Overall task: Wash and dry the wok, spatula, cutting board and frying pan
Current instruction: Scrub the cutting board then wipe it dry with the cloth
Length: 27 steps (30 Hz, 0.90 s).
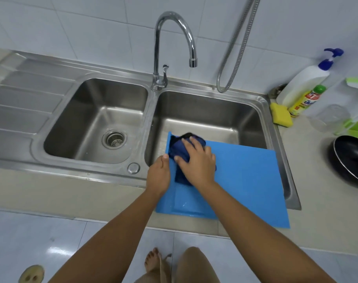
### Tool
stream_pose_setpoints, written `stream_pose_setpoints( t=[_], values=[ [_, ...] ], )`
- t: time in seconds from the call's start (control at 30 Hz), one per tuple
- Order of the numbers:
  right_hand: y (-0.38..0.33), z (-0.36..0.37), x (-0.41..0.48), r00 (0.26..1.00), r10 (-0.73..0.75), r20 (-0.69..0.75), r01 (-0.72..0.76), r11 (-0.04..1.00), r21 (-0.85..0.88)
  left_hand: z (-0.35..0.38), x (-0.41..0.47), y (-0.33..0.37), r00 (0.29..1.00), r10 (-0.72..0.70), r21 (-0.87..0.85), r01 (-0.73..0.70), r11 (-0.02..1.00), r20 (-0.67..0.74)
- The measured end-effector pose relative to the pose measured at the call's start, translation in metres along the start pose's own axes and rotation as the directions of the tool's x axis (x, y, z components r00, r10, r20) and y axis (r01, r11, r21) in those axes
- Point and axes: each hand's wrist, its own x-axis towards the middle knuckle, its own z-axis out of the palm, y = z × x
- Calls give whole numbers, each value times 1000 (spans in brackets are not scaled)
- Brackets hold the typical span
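A person stands at a steel double sink, drying a cutting board. Far to the left of the left hand lies the ribbed draining board, then the left basin with its drain strainer. Beyond both hands, on the ridge between the basins, rises the curved tap.

The left hand holds the left edge of the blue cutting board, thumb on top and the fingers out of sight beneath. The board lies across the near part of the right basin, and its near edge juts past the front of the counter toward the person.

Just to the right of the left hand, the right hand presses palm down on a bunched dark blue cloth, fingers spread over it, at the board's far left corner.

Beyond and to the right of the right hand hangs a metal shower hose. Farther right on the counter sit a yellow sponge, a white pump bottle and a yellow bottle with a green cap. The black frying pan rests on the counter at the far right, well apart from the board.
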Motion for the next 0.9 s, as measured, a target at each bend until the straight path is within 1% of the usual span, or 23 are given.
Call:
stream_pose_setpoints(
  t=[0.07,0.13,0.2,0.27,0.33,0.4,0.43,0.47,0.5,0.6,0.63,0.67,0.73,0.77,0.83,0.9],
  values=[
    [-7,3,23,998,55,17,-55,998,-8,0,-1,0,1000,-2,-20,2,1000,3],
    [-8,2,23,999,35,29,-35,999,-20,0,0,-1,1000,-12,-35,12,999,4],
    [-1,-2,-3,998,-39,55,40,999,-29,0,0,-1,1000,-17,-46,17,999,12],
    [9,-4,-45,991,-121,50,123,992,-33,0,3,-1,1000,-6,-43,7,999,19],
    [22,-5,-88,970,-239,40,240,970,-31,0,4,-2,1000,-13,-47,14,999,23],
    [39,-7,-112,915,-396,81,399,916,-32,0,3,-1,999,-22,-57,24,998,36],
    [48,-10,-113,883,-457,112,462,886,-28,0,2,-1,999,-23,-55,25,998,40],
    [55,-14,-110,862,-487,142,495,868,-30,0,1,-1,999,-20,-50,22,999,42],
    [59,-16,-104,863,-480,155,491,870,-43,0,0,-1,999,-18,-47,20,999,43],
    [47,-17,-95,944,-315,100,321,946,-40,-1,3,2,999,-35,-65,37,997,35],
    [38,-15,-99,947,-309,93,313,949,-33,-1,4,2,999,-39,-72,42,997,35],
    [30,-13,-104,928,-354,115,359,933,-23,-2,4,3,998,-42,-75,45,996,39],
    [24,-13,-114,849,-490,196,496,868,24,-4,3,3,997,-45,-65,49,997,62],
    [27,-17,-115,816,-528,236,531,845,56,-4,2,3,996,-45,-56,50,997,76],
    [40,-27,-111,760,-576,303,583,809,75,-4,2,2,995,-48,-36,52,998,93],
    [63,-37,-108,737,-581,346,609,792,33,-3,1,3,995,-37,-5,38,999,93]
  ],
)
